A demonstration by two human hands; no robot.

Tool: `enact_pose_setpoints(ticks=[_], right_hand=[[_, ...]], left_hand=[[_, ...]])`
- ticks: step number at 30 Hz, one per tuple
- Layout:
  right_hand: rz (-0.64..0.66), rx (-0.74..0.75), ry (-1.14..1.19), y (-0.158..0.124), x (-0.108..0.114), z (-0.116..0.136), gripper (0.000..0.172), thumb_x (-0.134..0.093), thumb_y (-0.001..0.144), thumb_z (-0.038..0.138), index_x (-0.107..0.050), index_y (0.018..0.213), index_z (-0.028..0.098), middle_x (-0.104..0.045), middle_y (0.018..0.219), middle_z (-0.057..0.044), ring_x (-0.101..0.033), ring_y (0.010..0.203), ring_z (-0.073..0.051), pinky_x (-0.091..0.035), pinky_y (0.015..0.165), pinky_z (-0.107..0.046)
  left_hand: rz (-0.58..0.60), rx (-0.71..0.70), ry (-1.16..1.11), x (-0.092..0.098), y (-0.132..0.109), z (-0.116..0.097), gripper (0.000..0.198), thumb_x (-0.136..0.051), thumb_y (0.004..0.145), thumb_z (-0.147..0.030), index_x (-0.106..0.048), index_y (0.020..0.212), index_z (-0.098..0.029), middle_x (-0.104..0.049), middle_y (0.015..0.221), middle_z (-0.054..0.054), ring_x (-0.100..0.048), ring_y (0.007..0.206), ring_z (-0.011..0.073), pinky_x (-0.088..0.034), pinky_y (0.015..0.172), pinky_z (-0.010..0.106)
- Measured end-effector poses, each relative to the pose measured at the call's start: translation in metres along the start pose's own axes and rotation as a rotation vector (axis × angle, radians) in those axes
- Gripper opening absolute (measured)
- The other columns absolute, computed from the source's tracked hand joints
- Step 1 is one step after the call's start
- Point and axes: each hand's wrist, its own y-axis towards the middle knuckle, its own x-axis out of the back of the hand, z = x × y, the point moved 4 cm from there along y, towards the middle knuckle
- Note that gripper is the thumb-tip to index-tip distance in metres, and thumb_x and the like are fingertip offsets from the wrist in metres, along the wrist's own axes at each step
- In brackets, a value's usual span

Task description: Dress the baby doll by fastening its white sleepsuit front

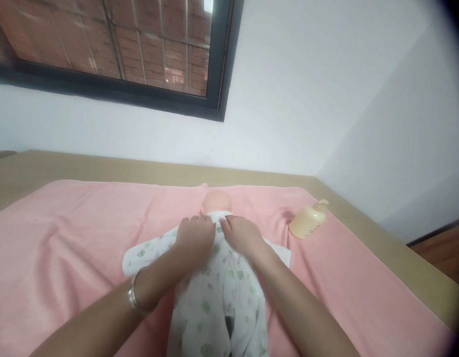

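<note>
A baby doll (217, 202) lies on its back on a pink towel (73, 233), head away from me, dressed in a white printed romper (218, 292). My left hand (195, 236) rests on the doll's chest near the collar with its fingers curled onto the fabric. My right hand (241, 234) sits beside it on the other side of the collar, fingers also bent down onto the cloth. The fingertips of both hands meet at the neckline. A metal bangle (135, 296) is on my left wrist.
A cream baby bottle (310, 220) lies on its side on the towel to the right of the doll. The towel covers a tan mattress (396, 248) set against white walls. A dark-framed window (140, 54) is above.
</note>
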Motion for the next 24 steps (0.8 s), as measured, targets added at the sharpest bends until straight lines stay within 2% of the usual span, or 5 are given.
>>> enact_pose_setpoints(ticks=[5, 9, 16, 21, 24], right_hand=[[0.033, 0.006, 0.019, 0.002, 0.002, -0.002, 0.06, -0.014, 0.096, 0.049, -0.064, 0.088, 0.017, -0.067, 0.088, -0.012, -0.06, 0.079, -0.022, -0.036, 0.064, -0.029], [0.046, 0.036, 0.031, -0.012, 0.014, 0.009, 0.062, -0.013, 0.095, 0.052, -0.062, 0.079, 0.018, -0.066, 0.077, -0.009, -0.058, 0.069, -0.019, -0.035, 0.06, -0.028], [0.095, -0.059, 0.05, 0.012, -0.001, -0.015, 0.069, -0.011, 0.095, 0.054, -0.066, 0.085, 0.014, -0.067, 0.089, -0.015, -0.06, 0.079, -0.022, -0.037, 0.064, -0.029], [0.022, 0.028, -0.034, -0.003, 0.003, 0.0, 0.066, -0.012, 0.095, 0.054, -0.065, 0.087, 0.016, -0.067, 0.086, -0.013, -0.06, 0.078, -0.022, -0.036, 0.064, -0.029], [-0.03, 0.048, -0.069, -0.007, 0.003, 0.009, 0.065, -0.011, 0.095, 0.053, -0.064, 0.088, 0.016, -0.067, 0.088, -0.013, -0.059, 0.081, -0.023, -0.037, 0.066, -0.03]], left_hand=[[-0.025, 0.058, -0.098, -0.009, 0.006, 0.005, 0.02, -0.057, 0.075, -0.026, -0.061, 0.092, -0.016, -0.064, 0.096, 0.011, -0.06, 0.089, 0.0254, -0.045, 0.073, 0.036], [-0.004, 0.095, -0.225, -0.014, 0.019, 0.022, 0.036, -0.03, 0.092, -0.034, -0.062, 0.092, -0.018, -0.066, 0.092, 0.008, -0.061, 0.078, 0.0188, -0.045, 0.068, 0.031], [-0.066, -0.07, -0.016, -0.004, 0.002, -0.002, 0.01, -0.058, 0.066, -0.016, -0.063, 0.075, -0.015, -0.063, 0.072, 0.008, -0.06, 0.069, 0.0234, -0.042, 0.066, 0.035], [-0.072, -0.099, -0.047, -0.008, 0.008, 0.004, 0.016, -0.052, 0.076, -0.025, -0.064, 0.084, -0.019, -0.065, 0.081, 0.009, -0.061, 0.076, 0.0251, -0.043, 0.066, 0.036], [-0.004, 0.018, -0.263, -0.014, 0.019, 0.019, 0.036, -0.037, 0.087, -0.043, -0.065, 0.087, -0.021, -0.067, 0.091, 0.009, -0.062, 0.081, 0.0245, -0.045, 0.068, 0.035]])
